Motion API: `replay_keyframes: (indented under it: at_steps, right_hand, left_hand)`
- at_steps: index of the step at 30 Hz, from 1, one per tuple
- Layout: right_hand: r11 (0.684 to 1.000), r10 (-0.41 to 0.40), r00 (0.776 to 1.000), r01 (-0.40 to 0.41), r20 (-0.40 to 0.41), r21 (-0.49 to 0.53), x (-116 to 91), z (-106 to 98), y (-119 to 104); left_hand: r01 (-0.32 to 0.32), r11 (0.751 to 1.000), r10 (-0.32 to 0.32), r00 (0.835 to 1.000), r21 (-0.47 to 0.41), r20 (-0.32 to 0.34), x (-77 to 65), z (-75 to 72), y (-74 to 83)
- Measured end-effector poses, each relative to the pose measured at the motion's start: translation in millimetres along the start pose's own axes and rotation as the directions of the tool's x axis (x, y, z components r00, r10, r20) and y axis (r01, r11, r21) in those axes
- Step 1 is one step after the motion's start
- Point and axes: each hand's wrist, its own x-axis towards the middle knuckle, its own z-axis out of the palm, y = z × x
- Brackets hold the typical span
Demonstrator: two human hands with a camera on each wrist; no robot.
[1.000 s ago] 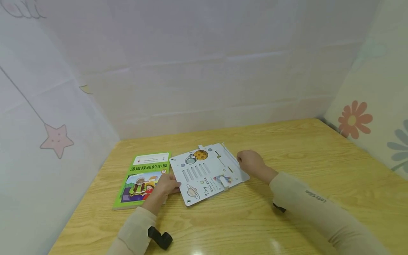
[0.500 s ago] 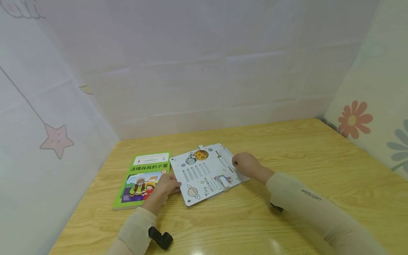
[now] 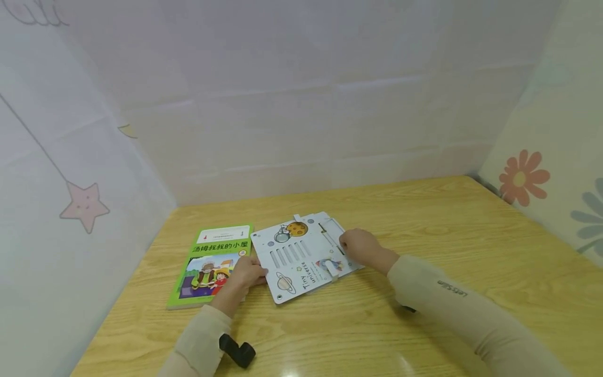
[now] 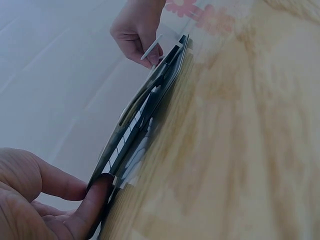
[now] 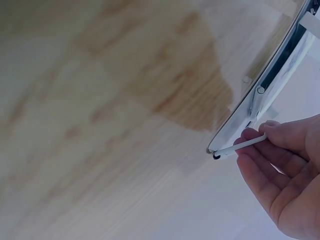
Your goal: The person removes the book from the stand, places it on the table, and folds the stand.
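A white book stand (image 3: 316, 242) printed with planets and "Tiny universe" lies on the wooden table, turned at an angle. My left hand (image 3: 247, 272) pinches its left edge between thumb and fingers. In the left wrist view, that edge shows layered panels with a gap between them. At the stand's right end, my right hand (image 3: 361, 246) pinches a thin white wire bar (image 5: 245, 144) between thumb and fingertips. The right wrist view shows the bar sticking out from the stand's corner, raised off the panel.
A green picture book (image 3: 207, 293) with a cartoon cover lies on the wooden table (image 3: 330, 335), left of the stand and partly behind my left hand and forearm. Pale fabric walls (image 3: 282, 104) enclose the table at the back and sides.
My right hand has moved a little to the left, over the stand's right end, bringing the wire bar with it. The left hand and the stand have stayed in place.
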Motion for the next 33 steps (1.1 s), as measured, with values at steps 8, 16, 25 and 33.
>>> replay_keyframes:
  at_steps: [8, 16, 25, 33]
  right_hand:
    - [1.0, -0.004, 1.0, 0.005, 0.011, -0.025, 1.8, 3.7, -1.0]
    - [0.993, -0.062, 0.998, 0.064, 0.019, -0.095, -0.1, 10.5, -3.3]
    - [0.989, -0.093, 0.994, 0.086, -0.056, -0.12, -7.5, 18.6, -4.6]
    - [0.99, -0.068, 0.998, 0.067, -0.003, -0.121, -5.3, 13.8, -4.2]
  left_hand:
    - [-0.008, 1.0, 0.008, 1.0, -0.003, -0.006, -1.5, 0.7, -0.8]
    - [-0.02, 1.0, 0.02, 1.0, -0.005, -0.015, -2.0, 3.2, 0.3]
    - [-0.023, 0.999, 0.025, 0.999, 0.045, -0.028, 0.1, 3.8, -0.6]
    - [-0.012, 0.997, 0.015, 0.999, 0.076, -0.034, 1.0, 4.1, 0.7]
